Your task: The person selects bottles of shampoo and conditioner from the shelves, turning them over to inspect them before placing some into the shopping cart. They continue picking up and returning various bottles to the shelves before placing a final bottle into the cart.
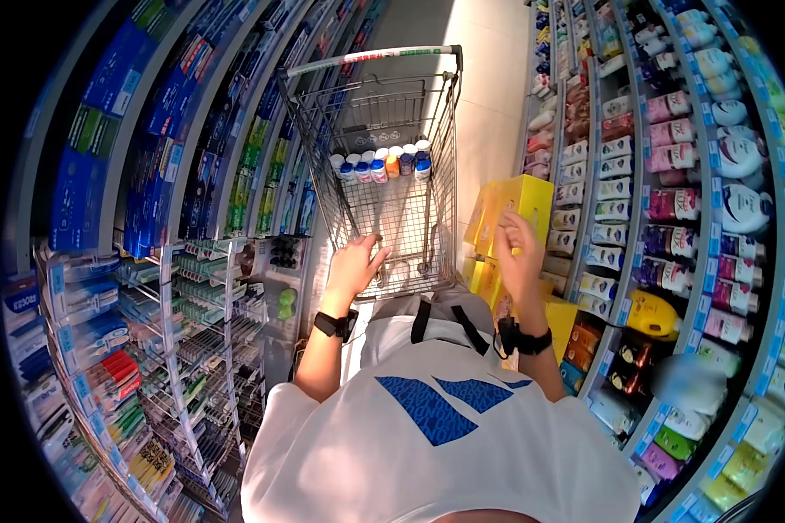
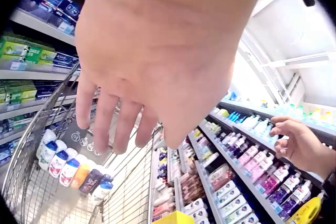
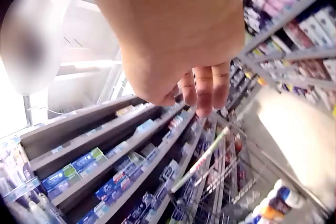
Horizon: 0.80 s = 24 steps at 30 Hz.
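A wire shopping cart (image 1: 392, 218) stands in front of the person, with a row of several bottles (image 1: 378, 169) across it, mostly white with blue caps, one orange. Above the cart's near end the left hand (image 1: 354, 268) hangs with relaxed fingers and holds nothing; its palm fills the top of the left wrist view (image 2: 152, 61). The right hand (image 1: 521, 253) is raised beside yellow boxes (image 1: 532, 196) right of the cart, fingers loosely bent and nothing in them. Whether it touches a box cannot be told. The right wrist view shows the right hand (image 3: 178, 40) with fingers hanging.
Shelves of boxed goods (image 1: 161, 105) line the left side, with racks of small packets (image 1: 209, 305) nearer the person. Shelves of bottles (image 1: 672, 157) run along the right, one holding a yellow bottle (image 1: 654, 315). Pale floor (image 1: 488, 105) shows beyond the cart's right side.
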Available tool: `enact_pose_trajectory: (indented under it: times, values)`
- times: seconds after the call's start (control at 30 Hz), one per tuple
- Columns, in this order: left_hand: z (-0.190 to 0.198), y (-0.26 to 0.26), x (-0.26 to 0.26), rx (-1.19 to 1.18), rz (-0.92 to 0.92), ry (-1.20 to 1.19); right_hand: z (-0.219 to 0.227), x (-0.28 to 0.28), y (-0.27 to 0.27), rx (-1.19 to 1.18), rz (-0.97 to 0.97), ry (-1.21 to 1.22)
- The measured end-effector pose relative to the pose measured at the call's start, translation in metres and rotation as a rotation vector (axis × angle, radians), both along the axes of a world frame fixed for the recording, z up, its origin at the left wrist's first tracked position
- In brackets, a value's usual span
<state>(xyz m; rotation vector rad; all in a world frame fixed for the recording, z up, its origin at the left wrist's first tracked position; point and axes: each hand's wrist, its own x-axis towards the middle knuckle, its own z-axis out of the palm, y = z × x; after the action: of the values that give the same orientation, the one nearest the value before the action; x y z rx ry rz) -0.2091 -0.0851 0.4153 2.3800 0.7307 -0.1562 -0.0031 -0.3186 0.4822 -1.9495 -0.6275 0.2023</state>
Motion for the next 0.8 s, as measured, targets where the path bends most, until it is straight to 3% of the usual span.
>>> enact_pose_trajectory:
  times: [0.07,0.1,0.17,0.2,0.27,0.4,0.47,0.53,0.57,0.6,0.67,0.7,0.73,0.8]
  values:
    - [-0.026,0.006,0.002,-0.016,0.039,0.049,-0.063,0.016,0.023,0.127,0.063,0.331]
    - [-0.044,0.008,0.001,-0.007,0.012,0.051,-0.091,0.020,0.033,0.124,0.067,0.352]
    - [-0.056,0.022,0.009,-0.084,-0.063,0.136,-0.147,0.032,0.053,0.165,0.015,0.812]
    - [-0.067,0.031,0.016,-0.146,-0.095,0.220,-0.182,0.037,0.057,0.105,0.001,0.921]
    - [-0.101,0.053,0.033,-0.268,-0.130,0.260,-0.231,0.046,0.070,-0.002,-0.018,1.081]
    - [-0.190,0.095,0.075,-0.422,0.115,0.202,-0.307,0.058,0.118,-0.041,-0.105,1.162]
    - [-0.218,0.120,0.102,-0.376,0.133,0.282,-0.360,0.062,0.143,-0.073,-0.165,1.269]
    - [-0.274,0.152,0.109,-0.295,0.133,0.268,-0.391,0.071,0.169,0.015,-0.330,1.420]
    - [-0.294,0.167,0.116,-0.267,0.194,0.281,-0.411,0.074,0.180,0.063,-0.326,1.438]
    - [-0.320,0.179,0.117,-0.241,0.256,0.294,-0.409,0.083,0.192,0.157,-0.379,1.487]
    - [-0.363,0.201,0.124,-0.038,0.211,0.029,-0.433,0.090,0.216,0.202,-0.515,1.583]
    - [-0.389,0.211,0.124,0.159,0.194,0.064,-0.441,0.093,0.227,0.208,-0.555,1.573]
    - [-0.386,0.212,0.139,0.151,0.183,0.076,-0.449,0.096,0.235,0.206,-0.572,1.581]
    - [-0.360,0.210,0.180,-0.302,0.683,0.264,-0.460,0.105,0.247,0.258,-0.672,1.530]
